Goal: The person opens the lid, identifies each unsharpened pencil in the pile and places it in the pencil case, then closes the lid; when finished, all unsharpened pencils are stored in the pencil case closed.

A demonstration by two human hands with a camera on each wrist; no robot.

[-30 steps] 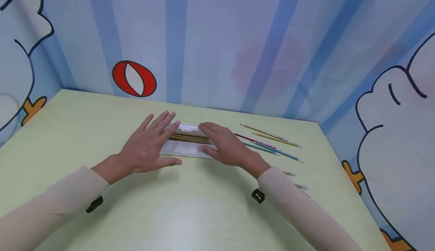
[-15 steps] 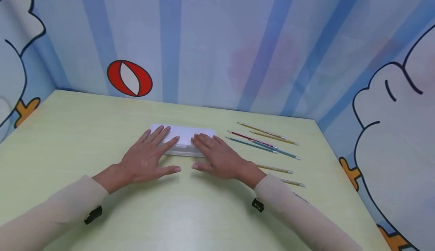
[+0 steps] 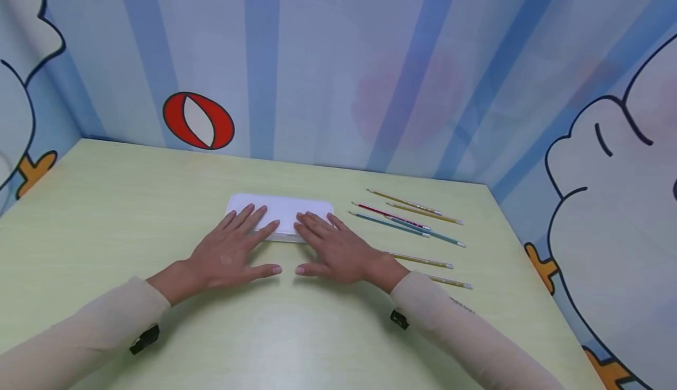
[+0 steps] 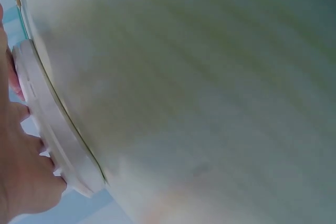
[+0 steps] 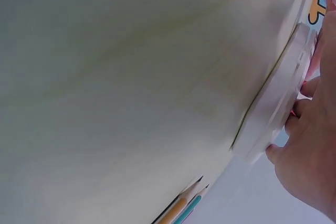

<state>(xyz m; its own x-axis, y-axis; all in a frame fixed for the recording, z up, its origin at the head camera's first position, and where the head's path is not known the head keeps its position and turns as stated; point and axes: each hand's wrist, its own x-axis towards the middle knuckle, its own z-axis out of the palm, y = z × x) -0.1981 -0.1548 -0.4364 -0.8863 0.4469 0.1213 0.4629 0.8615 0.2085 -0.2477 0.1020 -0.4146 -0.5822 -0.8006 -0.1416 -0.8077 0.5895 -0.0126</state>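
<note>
A white plastic pencil case (image 3: 285, 205) lies on the table with its lid down, so its contents are hidden. My left hand (image 3: 224, 255) rests spread fingers on the left part of the lid. On the right part lie the fingers of my right hand (image 3: 338, 252), also extended. Both thumbs point toward each other in front of the case. Seen from the left wrist, the case (image 4: 58, 119) sits flat with fingertips along its top. The right wrist view shows the other end of the case (image 5: 273, 98) under the right fingers.
Right of the case lie loose pencils: a red pencil (image 3: 391, 216), a teal pencil (image 3: 386, 223) and several yellow ones, such as a yellow pencil (image 3: 425, 214). Another gold pencil (image 3: 423, 260) lies beside the right wrist. A printed curtain (image 3: 317, 73) stands behind the table (image 3: 132, 190).
One second ago the case was open with pencils showing inside. Both hands have brought the lid over toward the person and down, and it now covers the pencils.
</note>
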